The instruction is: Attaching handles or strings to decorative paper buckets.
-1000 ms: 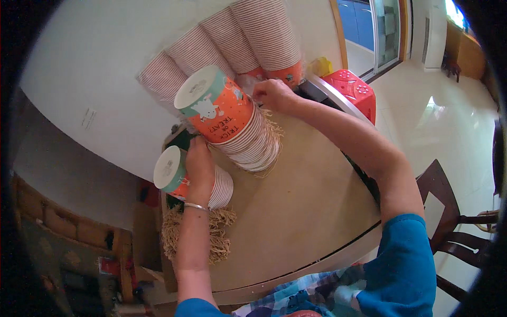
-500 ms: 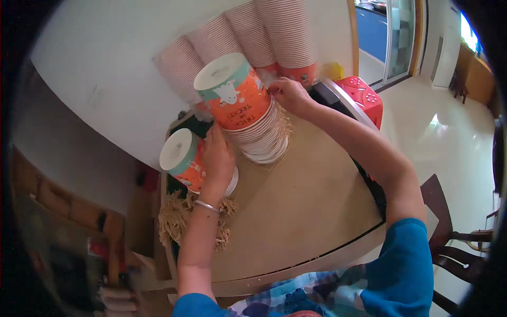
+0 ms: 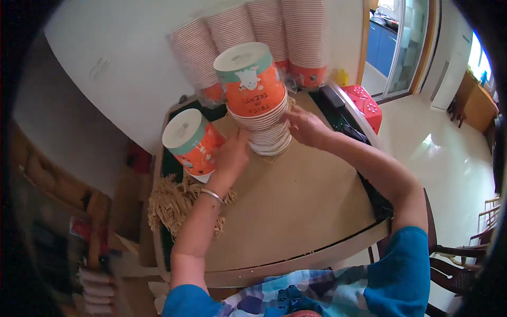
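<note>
A tall stack of upside-down paper cups (image 3: 253, 92), orange with teal bottom bands, stands on the table. Its many white rims show below the top cup, with some tan string around the lower part. My right hand (image 3: 311, 127) is closed at the right side of these rims, fingertips against them. From the left, my left hand (image 3: 232, 156) meets the lower rims with its fingers drawn together; its palm side is hidden. Behind that hand stands a shorter inverted stack of matching cups (image 3: 195, 142), partly covered by it.
A bundle of tan raffia-like strings (image 3: 171, 203) lies at the table's left edge. Several tall wrapped cup stacks (image 3: 266, 31) lean against the wall (image 3: 116, 47). A red stool (image 3: 364, 108) stands beyond the right edge of the brown tabletop (image 3: 296, 211).
My right hand has moved down from the top cup's side to the rims. My left hand has shifted right, from beside the shorter stack to the tall one. The whole view has shifted slightly.
</note>
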`<action>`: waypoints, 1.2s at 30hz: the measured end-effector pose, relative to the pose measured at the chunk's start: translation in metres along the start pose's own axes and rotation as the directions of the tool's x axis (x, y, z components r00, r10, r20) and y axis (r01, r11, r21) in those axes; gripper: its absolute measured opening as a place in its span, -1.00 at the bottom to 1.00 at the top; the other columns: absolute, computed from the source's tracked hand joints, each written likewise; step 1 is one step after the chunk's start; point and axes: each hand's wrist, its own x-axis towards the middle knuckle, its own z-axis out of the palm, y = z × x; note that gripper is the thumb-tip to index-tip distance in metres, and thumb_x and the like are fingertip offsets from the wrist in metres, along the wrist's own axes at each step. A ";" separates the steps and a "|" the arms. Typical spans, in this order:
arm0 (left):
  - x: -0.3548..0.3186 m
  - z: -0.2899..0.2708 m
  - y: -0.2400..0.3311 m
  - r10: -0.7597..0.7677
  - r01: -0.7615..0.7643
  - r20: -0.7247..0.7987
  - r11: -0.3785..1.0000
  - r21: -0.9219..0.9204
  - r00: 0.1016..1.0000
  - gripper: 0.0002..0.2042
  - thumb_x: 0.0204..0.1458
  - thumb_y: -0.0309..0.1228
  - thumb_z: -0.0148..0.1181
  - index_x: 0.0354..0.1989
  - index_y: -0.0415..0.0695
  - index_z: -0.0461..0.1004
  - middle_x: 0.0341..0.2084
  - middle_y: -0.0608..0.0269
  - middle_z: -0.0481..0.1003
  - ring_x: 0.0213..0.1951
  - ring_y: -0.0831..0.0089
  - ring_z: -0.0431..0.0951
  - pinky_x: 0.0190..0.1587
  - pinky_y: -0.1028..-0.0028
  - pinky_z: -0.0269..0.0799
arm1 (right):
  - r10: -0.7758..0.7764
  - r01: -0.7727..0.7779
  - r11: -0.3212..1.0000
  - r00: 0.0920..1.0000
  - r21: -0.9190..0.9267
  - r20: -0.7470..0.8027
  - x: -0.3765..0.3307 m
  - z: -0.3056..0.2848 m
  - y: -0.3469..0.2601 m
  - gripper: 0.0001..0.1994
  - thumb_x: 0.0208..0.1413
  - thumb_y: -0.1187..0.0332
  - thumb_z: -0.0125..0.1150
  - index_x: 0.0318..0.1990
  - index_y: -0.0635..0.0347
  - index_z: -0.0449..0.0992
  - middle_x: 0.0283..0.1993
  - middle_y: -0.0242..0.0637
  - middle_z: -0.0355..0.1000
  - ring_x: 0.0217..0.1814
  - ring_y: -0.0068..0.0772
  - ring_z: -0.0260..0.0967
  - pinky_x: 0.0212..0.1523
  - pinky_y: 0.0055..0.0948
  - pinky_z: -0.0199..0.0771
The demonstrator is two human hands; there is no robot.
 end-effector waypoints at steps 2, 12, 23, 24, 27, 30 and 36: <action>-0.006 0.009 -0.015 0.064 -0.061 0.172 0.998 -0.021 0.983 -0.71 0.09 -0.43 0.08 0.02 -0.12 0.40 -0.06 -0.07 0.47 -0.11 -0.08 0.50 -0.09 0.08 0.45 | -0.026 0.036 0.994 0.994 -0.103 0.104 -0.009 0.005 -0.003 -0.66 -0.03 0.51 0.05 -0.04 0.05 0.43 -0.08 -0.04 0.42 -0.07 0.12 0.43 -0.08 -0.04 0.46; -0.018 -0.039 0.013 -0.008 0.012 0.030 0.990 -0.140 1.000 -0.86 0.12 -0.45 0.10 -0.20 -0.20 0.50 -0.28 0.01 0.54 -0.22 0.00 0.56 -0.21 0.16 0.47 | -0.018 0.004 0.999 0.923 -0.038 -0.384 0.050 -0.071 -0.037 -0.83 0.10 0.34 0.18 -0.18 0.18 0.49 -0.26 -0.03 0.38 -0.15 0.06 0.39 -0.17 -0.19 0.44; -0.074 -0.062 0.025 0.126 -0.210 -0.251 0.916 -0.342 0.960 -0.93 0.04 -0.56 0.18 -0.31 -0.19 0.46 -0.40 0.11 0.49 -0.33 0.10 0.54 -0.30 0.26 0.47 | -0.185 0.101 0.877 0.973 -0.471 -0.136 0.167 -0.069 -0.087 -0.36 0.08 -0.26 0.09 0.19 -0.05 0.43 0.20 -0.09 0.33 0.27 0.02 0.24 0.27 0.03 0.20; -0.084 -0.063 0.024 0.117 -0.202 -0.252 0.917 -0.345 0.961 -0.93 0.04 -0.56 0.18 -0.31 -0.19 0.46 -0.40 0.11 0.49 -0.33 0.10 0.54 -0.30 0.26 0.47 | -0.049 0.009 0.864 0.997 -0.503 -0.068 0.172 -0.065 -0.086 -0.32 0.07 -0.32 0.04 0.21 -0.08 0.42 0.22 -0.10 0.33 0.32 0.01 0.21 0.29 0.02 0.19; -0.118 -0.067 0.014 0.061 -0.133 -0.193 0.914 -0.383 0.979 -0.92 0.02 -0.59 0.19 -0.31 -0.20 0.46 -0.41 0.11 0.49 -0.35 0.11 0.55 -0.31 0.29 0.48 | 0.086 -0.086 0.866 0.996 -0.492 -0.023 0.182 -0.061 -0.094 -0.32 0.09 -0.35 -0.02 0.21 -0.13 0.42 0.19 -0.15 0.40 0.19 -0.04 0.39 0.25 -0.15 0.30; -0.152 -0.067 -0.001 0.037 -0.116 -0.181 0.885 -0.450 0.983 -0.92 0.03 -0.59 0.18 -0.31 -0.20 0.47 -0.40 0.10 0.50 -0.35 0.12 0.56 -0.31 0.30 0.49 | -0.008 0.054 0.871 0.995 -0.487 0.097 0.185 -0.067 -0.086 -0.40 0.18 -0.25 -0.04 0.22 -0.12 0.41 0.21 -0.17 0.39 0.19 -0.07 0.39 0.23 -0.19 0.34; -0.201 -0.065 -0.016 -0.109 0.047 -0.080 0.831 -0.554 0.991 -0.90 0.04 -0.60 0.19 -0.28 -0.19 0.47 -0.40 0.12 0.51 -0.34 0.20 0.58 -0.31 0.38 0.50 | -0.155 0.311 0.712 0.944 -0.630 0.290 0.186 -0.068 -0.093 -0.62 0.33 0.11 -0.07 0.19 0.00 0.42 0.27 -0.19 0.32 0.23 -0.06 0.31 0.20 -0.23 0.39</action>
